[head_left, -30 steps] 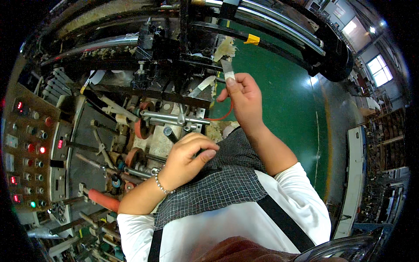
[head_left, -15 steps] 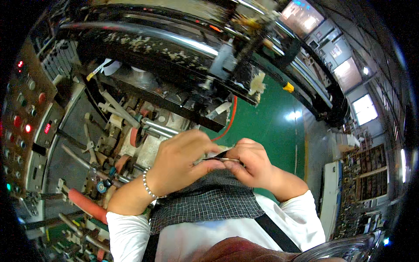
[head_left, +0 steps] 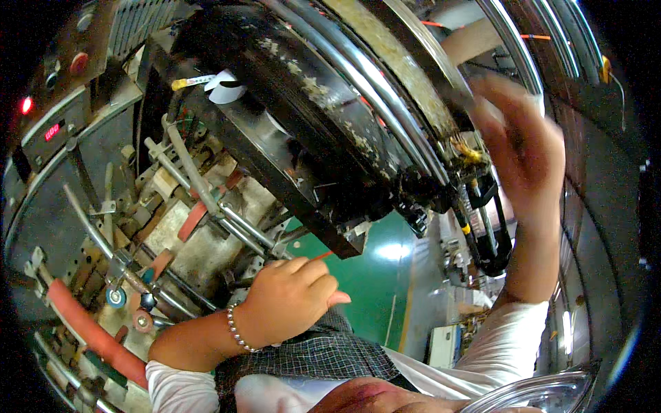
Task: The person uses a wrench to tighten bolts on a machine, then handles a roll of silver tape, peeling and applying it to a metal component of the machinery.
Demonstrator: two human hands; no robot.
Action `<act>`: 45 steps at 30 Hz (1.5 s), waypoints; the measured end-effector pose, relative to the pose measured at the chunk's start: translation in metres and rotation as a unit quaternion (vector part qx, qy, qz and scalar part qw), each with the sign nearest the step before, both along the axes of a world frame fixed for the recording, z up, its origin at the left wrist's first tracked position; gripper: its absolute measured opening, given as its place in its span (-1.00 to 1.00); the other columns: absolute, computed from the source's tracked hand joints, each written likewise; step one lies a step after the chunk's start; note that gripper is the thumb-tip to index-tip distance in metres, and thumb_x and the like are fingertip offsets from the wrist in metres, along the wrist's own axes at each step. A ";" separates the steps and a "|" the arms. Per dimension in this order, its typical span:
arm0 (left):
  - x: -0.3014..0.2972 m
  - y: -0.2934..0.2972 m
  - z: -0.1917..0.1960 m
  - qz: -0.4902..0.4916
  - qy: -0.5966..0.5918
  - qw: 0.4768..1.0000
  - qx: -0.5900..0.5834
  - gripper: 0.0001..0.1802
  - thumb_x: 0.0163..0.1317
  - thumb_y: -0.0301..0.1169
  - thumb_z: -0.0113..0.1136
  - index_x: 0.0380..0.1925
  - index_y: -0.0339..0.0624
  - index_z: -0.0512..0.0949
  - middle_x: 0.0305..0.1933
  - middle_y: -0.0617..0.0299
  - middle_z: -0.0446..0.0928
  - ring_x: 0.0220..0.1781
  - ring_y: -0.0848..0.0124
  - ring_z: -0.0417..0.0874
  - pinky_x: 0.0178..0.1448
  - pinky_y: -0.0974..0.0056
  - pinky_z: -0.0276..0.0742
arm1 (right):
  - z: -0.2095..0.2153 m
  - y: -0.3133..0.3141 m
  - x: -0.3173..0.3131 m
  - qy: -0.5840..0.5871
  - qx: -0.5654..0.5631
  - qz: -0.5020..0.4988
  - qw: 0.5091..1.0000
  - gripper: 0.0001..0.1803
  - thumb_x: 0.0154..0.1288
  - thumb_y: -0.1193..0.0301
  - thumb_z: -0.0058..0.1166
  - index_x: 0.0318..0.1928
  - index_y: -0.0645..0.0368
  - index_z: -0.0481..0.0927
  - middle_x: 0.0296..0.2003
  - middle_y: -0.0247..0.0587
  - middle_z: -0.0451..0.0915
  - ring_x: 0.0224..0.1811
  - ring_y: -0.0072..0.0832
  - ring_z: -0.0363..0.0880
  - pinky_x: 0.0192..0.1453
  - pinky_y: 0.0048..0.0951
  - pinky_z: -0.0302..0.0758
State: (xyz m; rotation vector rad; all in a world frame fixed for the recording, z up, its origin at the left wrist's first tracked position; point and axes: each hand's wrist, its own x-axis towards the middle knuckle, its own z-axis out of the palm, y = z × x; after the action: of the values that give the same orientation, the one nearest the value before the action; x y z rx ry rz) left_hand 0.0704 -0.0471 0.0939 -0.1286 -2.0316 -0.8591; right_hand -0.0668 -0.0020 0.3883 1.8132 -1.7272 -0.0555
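Note:
My left hand (head_left: 292,296), with a beaded bracelet (head_left: 237,330) at its wrist, is held in front of the checked apron (head_left: 317,354). Its fingers are curled in and the thumb sticks out to the right; anything inside the fist is hidden. High at the right, my right hand (head_left: 520,141) is raised beside the long machine's pale, worn strip (head_left: 406,82) and shiny metal rollers (head_left: 375,86). Motion smears its fingers, so I cannot see whether they hold anything.
A control panel with a red display (head_left: 51,131) stands at the left. Below it are metal rods, small wheels and a red padded bar (head_left: 93,330). A dark machine beam (head_left: 275,165) crosses the middle above the green floor (head_left: 372,282). A white cabinet (head_left: 443,346) stands farther back.
My hands, together on a small dark thing before, have come apart. My right hand has risen to the machine on the right; my left stays low. The view has turned and moved nearer the machine.

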 end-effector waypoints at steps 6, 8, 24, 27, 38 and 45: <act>-0.021 0.002 -0.024 -0.025 -0.071 0.995 -0.062 -0.80 0.20 -0.18 0.22 -0.40 -0.04 0.53 -0.30 0.22 0.57 -0.25 0.24 0.66 -0.22 0.20 0.60 | 0.031 -0.171 0.012 0.174 0.078 0.045 0.981 -0.89 0.26 0.35 0.17 -0.27 0.08 0.69 -0.43 -0.19 0.69 -0.39 -0.25 0.70 -0.28 -0.28 0.62; -0.024 0.009 -0.027 -0.059 -0.083 0.992 -0.073 -0.79 0.20 -0.17 0.21 -0.41 -0.05 0.53 -0.32 0.20 0.58 -0.25 0.23 0.68 -0.21 0.18 0.61 | 0.041 -0.215 -0.010 0.336 0.097 0.086 0.933 -0.85 0.22 0.30 0.13 -0.26 0.03 0.68 -0.41 -0.07 0.67 -0.38 -0.08 0.65 -0.29 -0.15 0.58; -0.029 0.001 -0.041 -0.013 -0.033 0.998 -0.060 -0.77 0.22 -0.20 0.19 -0.46 -0.10 0.54 -0.43 0.16 0.59 -0.35 0.18 0.67 -0.30 0.13 0.60 | 0.047 -0.230 -0.051 0.467 0.223 -0.013 0.856 -0.89 0.09 0.38 0.06 -0.36 0.06 0.61 -0.54 -0.03 0.60 -0.44 -0.01 0.63 -0.38 -0.04 0.51; -0.033 -0.013 -0.044 0.007 -0.066 0.997 -0.048 -0.77 0.21 -0.21 0.21 -0.47 -0.11 0.54 -0.45 0.15 0.59 -0.37 0.17 0.67 -0.31 0.12 0.59 | 0.038 -0.209 -0.038 0.472 0.237 -0.019 0.849 -0.90 0.08 0.41 0.08 -0.36 0.06 0.61 -0.57 -0.05 0.57 -0.46 -0.05 0.62 -0.44 -0.08 0.48; -0.042 -0.002 -0.048 -0.006 -0.070 0.997 -0.031 -0.74 0.19 -0.18 0.24 -0.52 -0.10 0.53 -0.49 0.13 0.59 -0.39 0.17 0.67 -0.32 0.11 0.59 | 0.042 -0.171 -0.042 0.446 0.227 -0.040 0.865 -0.89 0.18 0.34 0.08 -0.40 0.06 0.60 -0.59 -0.08 0.55 -0.51 -0.10 0.59 -0.44 -0.11 0.46; -0.039 -0.006 -0.045 0.007 -0.071 0.997 -0.025 -0.74 0.21 -0.19 0.23 -0.54 -0.08 0.51 -0.54 0.17 0.57 -0.44 0.17 0.66 -0.35 0.12 0.57 | 0.044 -0.191 -0.042 0.462 0.228 0.000 0.857 -0.91 0.18 0.36 0.10 -0.34 0.05 0.62 -0.56 -0.10 0.58 -0.51 -0.11 0.59 -0.44 -0.13 0.46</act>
State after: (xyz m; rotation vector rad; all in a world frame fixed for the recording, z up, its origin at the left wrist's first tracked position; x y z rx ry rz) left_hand 0.0313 -0.0535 0.0490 -0.0831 -2.1852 -0.8289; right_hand -0.1084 -0.1933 0.4320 1.6358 -1.0347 -1.2179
